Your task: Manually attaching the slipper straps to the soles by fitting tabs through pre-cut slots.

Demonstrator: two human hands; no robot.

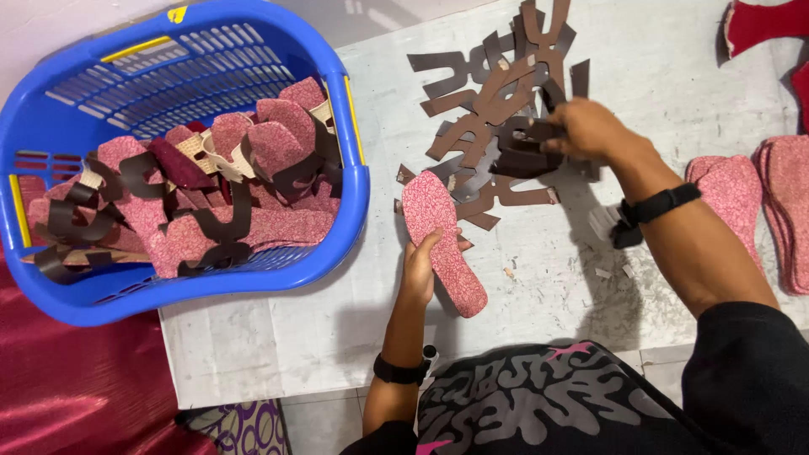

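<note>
A blue basket (354,181) sat left of a strap pile (497,101); the left hand (419,268) gripped a pink insole (442,240), the right hand (590,128) clutched a brown strap (521,150).

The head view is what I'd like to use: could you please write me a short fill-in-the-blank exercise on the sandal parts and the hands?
1. The left hand holds a pink speckled ____ on the table.
2. The right hand grips a brown strap piece over the pile of brown ____.
3. The basket of finished sandals is ____ in colour.
4. A stack of pink insoles lies beyond the person's ____ arm.

Missing words: insole; straps; blue; right
</note>
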